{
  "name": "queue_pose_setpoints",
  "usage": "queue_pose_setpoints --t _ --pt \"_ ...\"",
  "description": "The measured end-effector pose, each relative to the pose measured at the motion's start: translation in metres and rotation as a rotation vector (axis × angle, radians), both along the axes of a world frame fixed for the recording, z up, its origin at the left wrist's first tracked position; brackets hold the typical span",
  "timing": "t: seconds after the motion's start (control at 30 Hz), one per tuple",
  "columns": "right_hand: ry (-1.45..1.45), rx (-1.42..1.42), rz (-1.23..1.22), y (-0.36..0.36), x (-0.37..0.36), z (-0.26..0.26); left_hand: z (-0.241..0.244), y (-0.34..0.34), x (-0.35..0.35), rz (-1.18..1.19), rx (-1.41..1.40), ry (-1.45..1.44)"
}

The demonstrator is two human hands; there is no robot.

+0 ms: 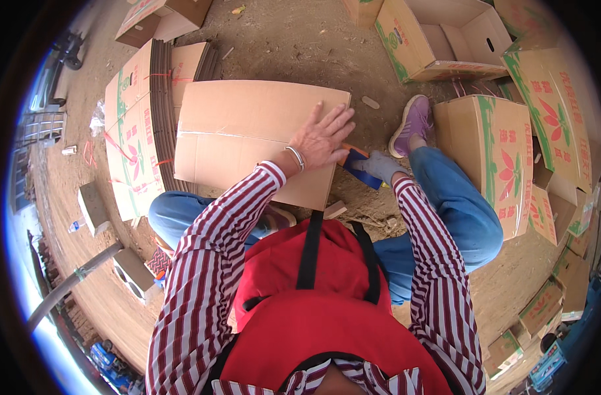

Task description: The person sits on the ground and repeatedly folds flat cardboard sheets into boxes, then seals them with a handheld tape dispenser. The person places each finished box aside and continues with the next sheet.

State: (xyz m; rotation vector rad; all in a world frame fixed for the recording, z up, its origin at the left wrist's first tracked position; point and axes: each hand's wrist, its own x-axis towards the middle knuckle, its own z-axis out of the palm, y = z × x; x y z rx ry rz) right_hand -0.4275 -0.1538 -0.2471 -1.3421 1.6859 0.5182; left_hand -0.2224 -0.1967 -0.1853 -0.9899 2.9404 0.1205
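A closed brown cardboard box lies before me between my legs, its plain face up. A shiny strip of clear tape runs along the seam of that face. My left hand, bare with a bangle at the wrist, rests flat on the box near its right edge, fingers spread. In a grey glove, my right hand grips what looks like a blue and orange tape dispenser beside the right end of the box. The gloved fingers hide part of this tool.
Left of the box stands a stack of flattened cartons bound with red string. On the right are a printed carton and an open carton. Concrete blocks and a slanted pole are at the left.
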Motion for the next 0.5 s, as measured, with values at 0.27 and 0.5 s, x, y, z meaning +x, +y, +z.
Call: queue_pose_setpoints --t 0.27,0.5 --pt "0.052 -0.166 -0.031 -0.019 -0.018 0.047 -0.047 0.050 -0.048 -0.420 0.235 -0.991" --pt "-0.023 -0.560 -0.109 -0.084 0.020 0.085 0.032 0.132 0.039 0.144 0.235 0.498"
